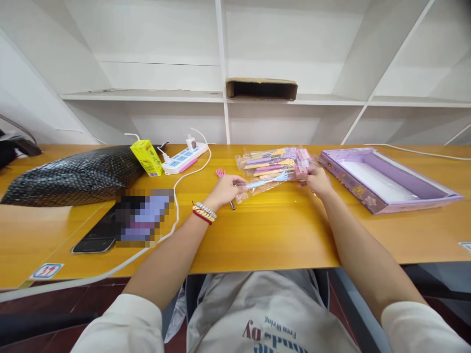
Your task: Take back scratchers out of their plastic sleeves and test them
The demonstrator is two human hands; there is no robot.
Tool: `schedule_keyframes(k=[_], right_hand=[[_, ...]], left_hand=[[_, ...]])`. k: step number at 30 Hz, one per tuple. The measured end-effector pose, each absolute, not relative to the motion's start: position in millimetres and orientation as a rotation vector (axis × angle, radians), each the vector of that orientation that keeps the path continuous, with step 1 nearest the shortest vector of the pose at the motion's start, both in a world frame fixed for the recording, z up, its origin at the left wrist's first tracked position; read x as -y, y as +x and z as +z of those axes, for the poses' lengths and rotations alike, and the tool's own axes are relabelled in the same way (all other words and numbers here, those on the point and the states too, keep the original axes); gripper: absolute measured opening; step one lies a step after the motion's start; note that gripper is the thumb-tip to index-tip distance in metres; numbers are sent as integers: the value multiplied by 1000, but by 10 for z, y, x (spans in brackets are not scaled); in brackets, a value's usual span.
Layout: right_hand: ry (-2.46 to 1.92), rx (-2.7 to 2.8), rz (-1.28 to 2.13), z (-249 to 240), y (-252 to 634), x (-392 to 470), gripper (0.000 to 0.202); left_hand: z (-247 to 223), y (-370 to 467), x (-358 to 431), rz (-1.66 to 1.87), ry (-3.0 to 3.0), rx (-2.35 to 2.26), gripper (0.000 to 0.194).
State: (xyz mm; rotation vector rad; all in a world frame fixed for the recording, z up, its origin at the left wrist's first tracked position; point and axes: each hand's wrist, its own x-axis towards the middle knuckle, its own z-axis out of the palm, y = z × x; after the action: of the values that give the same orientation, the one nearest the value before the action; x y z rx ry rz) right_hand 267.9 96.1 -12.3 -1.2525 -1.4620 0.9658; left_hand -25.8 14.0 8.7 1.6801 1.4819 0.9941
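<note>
A clear plastic pack (pixel 272 164) lies on the desk, with several purple, pink and orange sticks inside that look like back scratchers. Near its front edge is a light blue back scratcher (pixel 267 182) with a fork-like head; whether it is inside the plastic or on top, I cannot tell. My left hand (pixel 227 190) pinches its handle end. My right hand (pixel 314 180) is closed on the pack's right end, by the pink label. Beneath my left hand lies a pink back scratcher (pixel 221 172), its middle hidden and a metal tip showing in front.
To the right sits a shallow purple box (pixel 382 181). On the left are a black wrapped parcel (pixel 77 174), a yellow carton (pixel 146 158), a power strip (pixel 186 158) and a phone (pixel 95 235). A white cable (pixel 176 196) crosses the desk. A cardboard box (pixel 262 89) rests on the shelf.
</note>
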Motion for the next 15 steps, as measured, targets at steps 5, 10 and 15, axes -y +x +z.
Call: schedule_keyframes(k=[5, 10, 15], right_hand=[[-1240, 1434, 1071, -139, 2692, -982, 12], [-1223, 1475, 1102, -152, 2724, -1001, 15], [-1335, 1685, 1102, -121, 2843, -994, 19]], left_hand=[[67, -259, -152, 970, 1681, -1466, 23], [67, -267, -160, 979, 1669, -1485, 23], [77, -284, -164, 996, 1629, -1484, 23]])
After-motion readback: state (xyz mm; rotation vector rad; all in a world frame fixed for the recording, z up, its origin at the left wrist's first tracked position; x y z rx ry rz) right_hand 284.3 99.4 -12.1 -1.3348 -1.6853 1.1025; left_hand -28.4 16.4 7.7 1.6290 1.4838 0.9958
